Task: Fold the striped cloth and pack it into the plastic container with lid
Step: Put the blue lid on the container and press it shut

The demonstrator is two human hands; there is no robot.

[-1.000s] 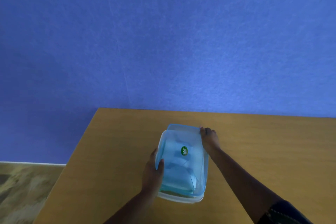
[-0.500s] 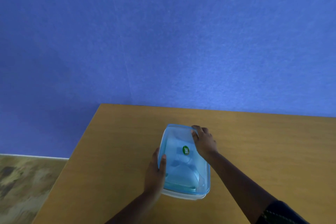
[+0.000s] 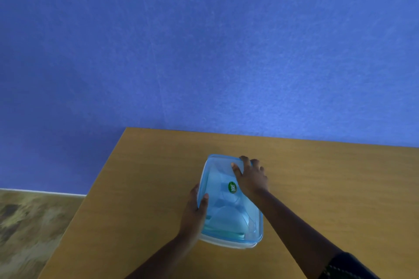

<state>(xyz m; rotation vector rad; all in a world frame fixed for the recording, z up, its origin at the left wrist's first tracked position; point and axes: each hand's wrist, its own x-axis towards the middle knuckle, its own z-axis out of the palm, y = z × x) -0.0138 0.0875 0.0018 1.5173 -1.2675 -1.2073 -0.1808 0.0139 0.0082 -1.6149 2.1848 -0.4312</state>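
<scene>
Your right hand [image 3: 250, 178] has come off the far right corner of the blue lid [image 3: 229, 201] and now lies on top of it, fingers spread over that far corner, pressing; your left hand [image 3: 196, 213] still grips the plastic container [image 3: 226, 241] by its left wall, thumb hooked over the lid. The container sits toward the desk's [image 3: 136, 188] left edge, well in from the front. A pale folded shape shows through the lid, likely the cloth, stripes unreadable, so this looks like final sealing.

Rectangular clear plastic container [image 3: 229, 242], translucent blue lid [image 3: 217, 170] seated on top, green oval sticker [image 3: 232, 187] on lid, pale folded cloth [image 3: 226, 215] dimly visible inside, stripes indistinguishable.
</scene>
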